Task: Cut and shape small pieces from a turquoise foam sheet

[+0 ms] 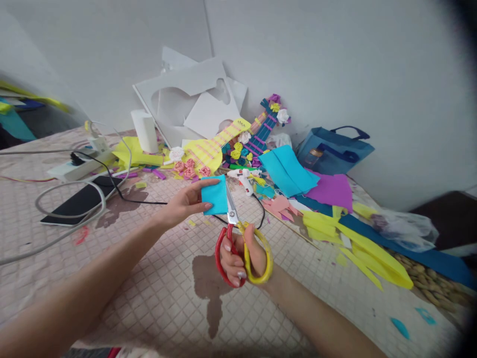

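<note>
My left hand (187, 203) pinches a blue square of crepe paper (215, 196) between thumb and fingers, above the middle of the table. My right hand (242, 256) is wrapped round the handles of a pair of scissors (231, 211), one handle red and the other yellow. The blades point up and away from me, along the right edge of the blue paper. Whether they are cutting into it I cannot tell. Just beyond lies a white glue gun (243, 178) with a black cord.
Behind stand a yellow paper guitar (206, 153), paper roses (189, 168) and white cut-out boards (179, 82). At right lie blue sheets (286, 171), a purple sheet (331, 191) and yellow strips (376, 253). A black tablet (80, 201), cables and a power strip (80, 166) are at left.
</note>
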Demonstrator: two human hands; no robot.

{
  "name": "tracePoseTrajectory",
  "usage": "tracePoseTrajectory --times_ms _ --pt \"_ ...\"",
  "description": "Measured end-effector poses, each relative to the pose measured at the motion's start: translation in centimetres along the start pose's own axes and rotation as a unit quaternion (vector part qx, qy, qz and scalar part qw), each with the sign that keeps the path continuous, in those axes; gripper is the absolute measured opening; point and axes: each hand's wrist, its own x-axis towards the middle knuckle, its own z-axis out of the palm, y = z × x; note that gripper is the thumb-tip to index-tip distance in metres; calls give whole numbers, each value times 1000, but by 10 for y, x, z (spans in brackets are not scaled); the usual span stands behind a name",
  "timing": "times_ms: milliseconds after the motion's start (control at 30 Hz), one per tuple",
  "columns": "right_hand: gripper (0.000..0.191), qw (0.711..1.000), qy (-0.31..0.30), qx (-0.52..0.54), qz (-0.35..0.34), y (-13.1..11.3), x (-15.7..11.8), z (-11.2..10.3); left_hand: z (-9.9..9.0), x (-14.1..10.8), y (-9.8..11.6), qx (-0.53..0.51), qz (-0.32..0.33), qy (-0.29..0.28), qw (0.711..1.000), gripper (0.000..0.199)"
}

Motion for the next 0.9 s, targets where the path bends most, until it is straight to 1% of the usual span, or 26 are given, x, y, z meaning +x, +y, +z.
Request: tracePoseTrajectory --times_ms 133,300,467,600,767,900 --pt "75 1000 12 -4 10 -3 -1 2 3 -1 1 6 -4 -10 1000 55" --pt "73 1000 11 -5 -9 -6 -2 5 6 -1 1 7 -17 -28 999 54" --pt "71 1000 21 -3 -8 -5 -1 3 7 -1 2 3 -24 -25 999 54" --pt "68 1000 14 0 -13 -3 1 -1 6 0 3 11 -27 -27 999 54" --pt "63 1000 12 3 -17 -3 1 0 2 0 2 27 -29 -22 999 57" --pt "66 1000 29 -4 -11 -4 -1 0 2 -1 1 26 -30 -28 999 57"
